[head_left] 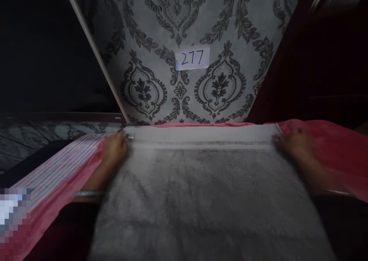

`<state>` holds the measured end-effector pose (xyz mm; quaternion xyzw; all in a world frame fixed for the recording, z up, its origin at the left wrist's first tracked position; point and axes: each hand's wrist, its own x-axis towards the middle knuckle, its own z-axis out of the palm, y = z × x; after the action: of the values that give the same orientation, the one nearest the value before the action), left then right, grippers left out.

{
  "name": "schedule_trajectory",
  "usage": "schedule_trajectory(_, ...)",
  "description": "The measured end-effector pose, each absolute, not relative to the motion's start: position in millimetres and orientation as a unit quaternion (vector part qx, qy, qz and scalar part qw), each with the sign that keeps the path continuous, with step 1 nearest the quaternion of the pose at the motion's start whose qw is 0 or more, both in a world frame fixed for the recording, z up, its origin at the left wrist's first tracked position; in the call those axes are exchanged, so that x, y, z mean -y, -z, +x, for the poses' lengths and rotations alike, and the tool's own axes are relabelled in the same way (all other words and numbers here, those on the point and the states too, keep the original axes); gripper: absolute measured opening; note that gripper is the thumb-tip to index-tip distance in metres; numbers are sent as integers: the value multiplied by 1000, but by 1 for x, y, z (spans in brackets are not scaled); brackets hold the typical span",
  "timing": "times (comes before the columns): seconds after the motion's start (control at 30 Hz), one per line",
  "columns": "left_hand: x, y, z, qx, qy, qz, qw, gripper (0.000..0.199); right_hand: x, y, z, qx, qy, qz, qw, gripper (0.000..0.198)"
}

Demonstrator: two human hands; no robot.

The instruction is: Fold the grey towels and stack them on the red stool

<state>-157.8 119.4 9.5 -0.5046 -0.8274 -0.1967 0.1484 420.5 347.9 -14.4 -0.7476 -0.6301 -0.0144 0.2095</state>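
Note:
A grey plush towel point(207, 192) with a paler band along its far edge stretches out in front of me. At its far left corner, beside a small white tag point(130, 132), my left hand point(115, 148) is closed on the edge. The far right corner is gripped by my right hand point(296, 142), somewhat blurred. Between the two hands the far edge runs nearly straight. The near end of the towel passes out of the bottom of the view.
Under the towel lies a red cloth point(339, 153), with a striped cloth point(69, 153) at left. Behind stands a patterned wall point(181, 88) bearing a paper label point(192, 58) marked 277. A dark screen-like panel point(51, 54) is at left, a dark red panel point(322, 69) at right.

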Motion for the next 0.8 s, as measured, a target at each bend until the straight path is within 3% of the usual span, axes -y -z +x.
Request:
schedule_trajectory(0.13, -125, 0, -64, 599, 158, -785, -26, 59, -301, 14, 341, 866, 3, -451, 215, 69)
schedule_trajectory(0.23, -125, 20, -11, 508, 89, -854, -74, 68, -260, 40, 279, 958, -30, -261, 113, 66)
schedule_trajectory(0.3, -128, 31, -6, 520, 61, -849, -72, 69, -248, 55, 260, 972, -47, -221, 66, 66)
schedule_trajectory(0.6, -140, 31, -126, 773, 18, -633, 45, 63, -332, 60, 341, 866, -20, -499, 28, 65)
schedule_trajectory(0.8, -85, 20, -157, 807, 91, -580, 64, 57, -332, 53, 419, 769, -41, -636, 38, 65)
